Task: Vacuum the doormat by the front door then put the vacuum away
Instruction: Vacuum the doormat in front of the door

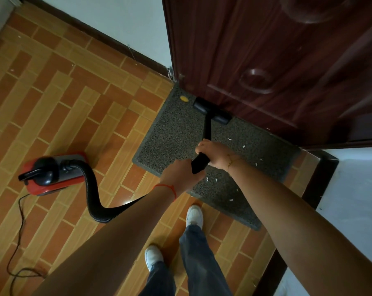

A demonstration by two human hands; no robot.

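Note:
A grey speckled doormat [174, 133] lies on the tiled floor against a dark red-brown front door [266, 60]. My right hand [213, 154] grips the black vacuum wand [207, 129] higher up, and my left hand [178, 174] grips its lower end. The black floor nozzle [211, 111] sits on the mat's far edge by the door. A ribbed black hose [91, 189] runs under my left arm to the red and black vacuum body [52, 173] on the floor at the left. White scraps [242, 146] and a yellow bit [184, 98] lie on the mat.
The black power cord [18, 231] trails across the orange tiles at the lower left. My feet in white shoes [194, 215] stand just before the mat's near edge. A white wall with a dark skirting [108, 37] runs left of the door; a dark door frame [315, 178] stands right.

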